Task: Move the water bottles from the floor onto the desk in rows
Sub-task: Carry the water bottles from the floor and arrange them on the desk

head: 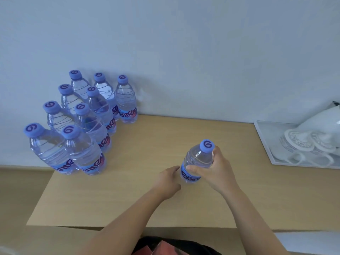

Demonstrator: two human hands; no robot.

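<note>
Nine bottles [86, 124] already stand upright on the worktop [165, 205], packed at its far left corner against the wall [184, 43]. They form two full rows running from the near left edge back to the wall, plus one bottle starting a third row at the back. A tenth bottle [197, 162] is near the middle of the worktop, well apart from the group, tilted a little. The right hand [213, 170] grips it round the body, thumb across the label. The left hand [168, 179] sits just beside its base, fingers loosely curled and holding nothing; whether it touches the bottle I cannot tell.

So the task looks well along. This bottle has yet to join the third row, and the floor is out of view, so how many remain is unknown.

Bare worktop stretches between the held bottle and the group, giving a clear slide or carry leftward. A white tray [265, 142] with cups occupies the right side, so room is tighter there. The near edge lies close under the forearms.
</note>
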